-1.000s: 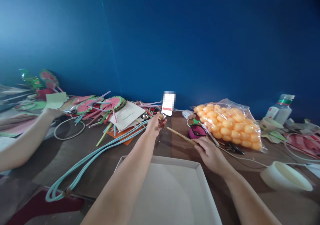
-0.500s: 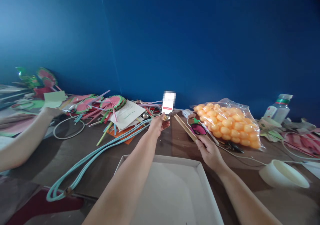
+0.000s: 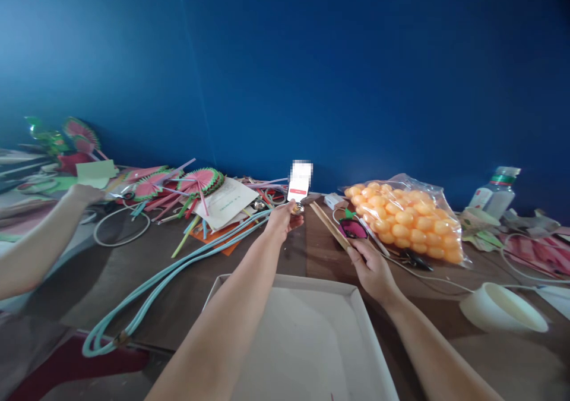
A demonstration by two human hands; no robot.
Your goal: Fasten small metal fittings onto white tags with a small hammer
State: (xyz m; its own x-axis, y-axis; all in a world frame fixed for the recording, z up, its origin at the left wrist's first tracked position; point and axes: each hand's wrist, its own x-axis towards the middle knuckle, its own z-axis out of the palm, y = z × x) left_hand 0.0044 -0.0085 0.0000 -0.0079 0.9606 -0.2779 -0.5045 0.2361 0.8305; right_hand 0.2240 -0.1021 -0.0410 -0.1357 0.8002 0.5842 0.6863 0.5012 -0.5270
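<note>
My left hand (image 3: pixel 283 221) reaches forward with fingers curled around a small shiny metal round piece (image 3: pixel 297 208), too small to name surely. Just beyond it, a phone with a lit screen (image 3: pixel 300 182) leans upright near the blue wall. My right hand (image 3: pixel 369 264) grips the near end of a flat wooden strip (image 3: pixel 329 225), which slants away to the left. Beside that strip lies a dark-edged purple piece with a green top (image 3: pixel 353 227). Below both arms sits a shallow white box lid (image 3: pixel 285 281), partly covered by my left forearm.
To the right are a bag of orange balls (image 3: pixel 405 220), a white roll (image 3: pixel 503 309), a bottle (image 3: pixel 494 193) and cables. Leftward lie pink paper fans (image 3: pixel 200 182), a paper sheet (image 3: pixel 227 204) and pale blue tubing (image 3: pixel 178 270). Another person's hand (image 3: pixel 84 194) is at far left.
My hands keep their holds and have hardly moved. The other person's hand at the far left has shifted left, away from the fans.
</note>
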